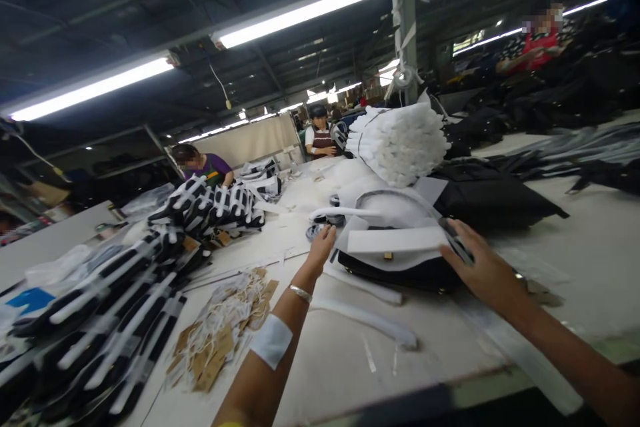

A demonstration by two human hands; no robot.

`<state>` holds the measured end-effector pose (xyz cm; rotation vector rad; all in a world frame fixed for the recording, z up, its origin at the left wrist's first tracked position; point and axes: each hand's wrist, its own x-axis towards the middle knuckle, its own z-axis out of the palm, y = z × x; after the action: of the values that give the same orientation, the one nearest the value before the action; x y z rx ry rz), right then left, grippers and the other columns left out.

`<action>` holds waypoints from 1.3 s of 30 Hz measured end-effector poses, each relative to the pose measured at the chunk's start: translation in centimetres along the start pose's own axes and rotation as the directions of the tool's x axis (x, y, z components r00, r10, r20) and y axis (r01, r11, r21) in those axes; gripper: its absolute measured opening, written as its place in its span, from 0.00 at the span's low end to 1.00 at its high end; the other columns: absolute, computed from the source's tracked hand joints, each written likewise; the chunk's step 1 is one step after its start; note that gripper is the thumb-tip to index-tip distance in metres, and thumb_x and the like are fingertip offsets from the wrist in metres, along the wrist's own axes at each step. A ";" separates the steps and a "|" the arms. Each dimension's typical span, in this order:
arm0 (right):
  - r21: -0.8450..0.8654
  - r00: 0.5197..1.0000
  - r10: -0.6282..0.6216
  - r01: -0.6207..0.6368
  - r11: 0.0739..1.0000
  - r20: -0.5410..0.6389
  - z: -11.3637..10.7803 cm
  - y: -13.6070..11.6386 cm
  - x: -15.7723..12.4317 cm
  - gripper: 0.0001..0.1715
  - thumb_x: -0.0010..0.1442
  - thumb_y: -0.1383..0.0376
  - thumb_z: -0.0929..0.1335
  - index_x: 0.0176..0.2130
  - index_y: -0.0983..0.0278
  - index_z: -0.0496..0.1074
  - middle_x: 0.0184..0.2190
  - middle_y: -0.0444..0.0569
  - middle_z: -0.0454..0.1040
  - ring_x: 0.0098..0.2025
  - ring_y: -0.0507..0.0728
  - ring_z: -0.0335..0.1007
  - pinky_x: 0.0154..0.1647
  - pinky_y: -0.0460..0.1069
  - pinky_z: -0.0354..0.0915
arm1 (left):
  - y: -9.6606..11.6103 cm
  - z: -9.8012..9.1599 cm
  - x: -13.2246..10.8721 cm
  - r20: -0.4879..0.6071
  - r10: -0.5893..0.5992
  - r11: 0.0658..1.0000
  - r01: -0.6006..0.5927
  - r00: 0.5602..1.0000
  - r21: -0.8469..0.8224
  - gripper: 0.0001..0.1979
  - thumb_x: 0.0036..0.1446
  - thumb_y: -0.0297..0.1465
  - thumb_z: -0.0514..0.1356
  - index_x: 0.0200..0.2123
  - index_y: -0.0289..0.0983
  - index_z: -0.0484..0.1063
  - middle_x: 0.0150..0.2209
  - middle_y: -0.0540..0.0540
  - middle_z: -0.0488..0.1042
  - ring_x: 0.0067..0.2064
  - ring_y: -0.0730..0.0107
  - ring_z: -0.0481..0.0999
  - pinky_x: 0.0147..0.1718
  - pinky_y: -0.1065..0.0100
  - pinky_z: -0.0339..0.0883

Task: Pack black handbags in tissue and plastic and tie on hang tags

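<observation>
A black handbag with a gold-coloured clasp lies on the table before me, partly covered by white padding sheet. A looped handle wrapped in pale material rises behind the sheet. My right hand is at the bag's right end, thumb and fingers around a dark edge or strap there. At the left side of the bag is my left hand, fingers closed together; what they hold, if anything, is hidden. Just beyond it lies a grey roll, perhaps tape.
White foam tubes lie near the front edge. Brown tags with strings are heaped left, beside many padded black straps. A bundle of white tubes and a black bag stand behind. Co-workers are farther back.
</observation>
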<state>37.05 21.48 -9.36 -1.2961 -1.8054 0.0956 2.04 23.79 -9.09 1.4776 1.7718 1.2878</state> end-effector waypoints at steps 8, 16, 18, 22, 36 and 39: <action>0.198 0.772 -0.380 0.325 0.925 0.510 7.3 -5.6 -8.3 0.29 0.64 0.61 0.70 0.63 0.60 0.69 0.64 0.56 0.69 0.65 0.65 0.64 0.64 0.60 0.66 | -6.3 -1.6 -6.7 -0.078 0.022 0.999 -0.020 0.997 0.025 0.18 0.65 0.43 0.58 0.49 0.39 0.78 0.53 0.40 0.79 0.56 0.57 0.76 0.55 0.54 0.72; 0.007 0.682 -0.157 0.218 0.976 0.715 13.0 -7.5 -8.6 0.39 0.58 0.68 0.70 0.67 0.60 0.63 0.61 0.58 0.71 0.60 0.70 0.67 0.61 0.65 0.65 | -8.2 -2.8 -7.9 -0.093 0.025 1.000 -0.023 0.995 0.016 0.22 0.62 0.49 0.57 0.49 0.40 0.79 0.53 0.40 0.79 0.57 0.52 0.77 0.49 0.55 0.76; 0.090 0.661 -0.282 0.309 0.947 0.695 12.3 -7.7 -9.6 0.43 0.53 0.73 0.71 0.66 0.58 0.64 0.57 0.56 0.74 0.56 0.67 0.71 0.58 0.60 0.69 | -8.1 -3.2 -8.2 -0.104 0.030 1.000 -0.030 0.994 0.010 0.22 0.62 0.49 0.58 0.49 0.41 0.79 0.52 0.41 0.80 0.57 0.53 0.77 0.49 0.56 0.76; 0.188 0.657 -0.544 0.533 0.825 0.523 8.0 -8.3 -8.7 0.48 0.48 0.73 0.71 0.67 0.59 0.63 0.55 0.52 0.76 0.49 0.64 0.75 0.51 0.54 0.73 | -7.6 -4.3 -8.2 -0.191 0.031 0.999 -0.037 0.981 -0.028 0.23 0.62 0.50 0.58 0.49 0.42 0.79 0.53 0.41 0.79 0.55 0.53 0.78 0.50 0.56 0.75; -0.216 0.853 -0.409 0.488 0.846 0.325 6.0 -3.8 15.6 0.37 0.62 0.59 0.67 0.66 0.68 0.63 0.62 0.62 0.70 0.60 0.70 0.68 0.60 0.63 0.68 | -1.9 -2.5 -1.9 -0.115 -0.012 0.964 -0.019 0.993 -0.265 0.25 0.62 0.50 0.60 0.53 0.40 0.76 0.58 0.42 0.75 0.64 0.54 0.69 0.65 0.56 0.58; -0.202 0.895 -0.368 0.421 0.884 0.251 5.6 -1.5 14.8 0.40 0.63 0.54 0.66 0.66 0.72 0.62 0.66 0.65 0.63 0.65 0.72 0.62 0.66 0.66 0.61 | -2.3 -1.3 0.0 0.035 -0.078 0.947 0.085 0.996 -0.311 0.29 0.60 0.52 0.61 0.57 0.40 0.74 0.62 0.41 0.71 0.66 0.52 0.65 0.66 0.55 0.55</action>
<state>31.21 34.84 -3.11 -1.0853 -2.2888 -0.2441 -0.15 23.37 -10.58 1.2239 1.5131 1.4269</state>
